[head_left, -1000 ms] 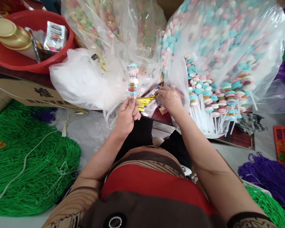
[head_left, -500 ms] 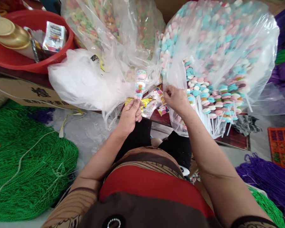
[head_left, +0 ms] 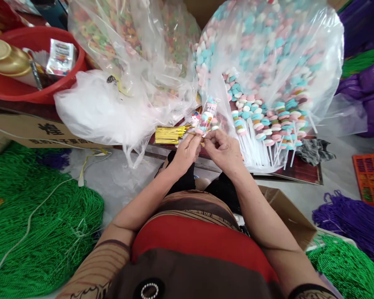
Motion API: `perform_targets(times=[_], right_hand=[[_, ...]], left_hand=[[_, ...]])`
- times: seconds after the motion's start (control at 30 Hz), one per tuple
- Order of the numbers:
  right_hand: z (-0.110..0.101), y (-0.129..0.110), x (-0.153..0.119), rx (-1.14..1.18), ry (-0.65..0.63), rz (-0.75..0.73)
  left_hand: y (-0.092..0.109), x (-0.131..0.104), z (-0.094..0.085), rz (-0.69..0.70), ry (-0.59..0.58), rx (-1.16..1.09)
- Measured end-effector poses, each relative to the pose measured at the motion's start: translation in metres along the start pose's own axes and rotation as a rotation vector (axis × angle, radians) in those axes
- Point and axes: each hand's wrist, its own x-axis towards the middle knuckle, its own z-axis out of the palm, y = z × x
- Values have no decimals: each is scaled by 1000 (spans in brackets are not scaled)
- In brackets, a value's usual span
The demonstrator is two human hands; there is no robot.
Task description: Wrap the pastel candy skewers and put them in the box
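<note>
My left hand point(head_left: 187, 151) pinches the lower end of a candy skewer point(head_left: 207, 117), a stack of pastel and coloured sweets in a clear printed wrapper that leans up and to the right. My right hand point(head_left: 222, 149) is closed at the same spot, its fingertips meeting the left ones at the wrapper's gathered end. A thin gold twist tie shows there in part, between the fingertips. Just left of the hands lies a bundle of gold twist ties point(head_left: 170, 135). To the right, several unwrapped candy skewers point(head_left: 276, 124) rest with their white sticks toward me.
Behind stand a big clear bag of pink, blue and white sweets point(head_left: 268, 50) and a bag of ring-shaped sweets point(head_left: 121, 37). A white plastic bag point(head_left: 102, 108) and a red basin point(head_left: 77, 62) are at left. Green cords point(head_left: 43, 224) and purple cords point(head_left: 352, 228) flank me; a cardboard box point(head_left: 286, 211) is low right.
My right hand has come left from the clear bag to meet my left hand. The wrapped candy skewer has shifted right and now tilts. The view has also moved slightly.
</note>
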Motion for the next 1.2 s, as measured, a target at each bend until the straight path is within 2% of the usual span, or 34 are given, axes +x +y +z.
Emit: perform_targets(times=[0.1,0.2,0.33,0.47,0.6,0.7,0.77,0.87,0.93,1.0,1.1,1.2], right_hand=[[-2,4,-6,82,23,23],[1,12,-12,260,63,109],[4,25,-19,558,96,239],[-5,35,-24,766,13,277],[-19,39,-28,945,-188,236],[-22,42,-30,1003,-282,184],[-18,45,-30,1001,-259,180],[-6,49,-29,952,-72,224],[2,49,-29,857,81,228],[7,46,-30,669,201,174],[5,39,-32,330,322,16],[-1,33,-35,165,364,-83]], left_hand=[[-3,0,5,-5,21,-56],[1,-2,12,-81,58,-109],[5,-10,18,-214,-58,-174],[6,-18,17,-392,-231,-197],[9,-24,20,-561,-389,-232],[11,-26,25,-614,-405,-282],[10,-24,28,-603,-389,-302],[3,-21,31,-523,-334,-292],[-6,-18,32,-423,-266,-219],[-16,-15,31,-246,-163,-65],[-32,-11,26,128,4,310],[-40,-5,18,363,32,618]])
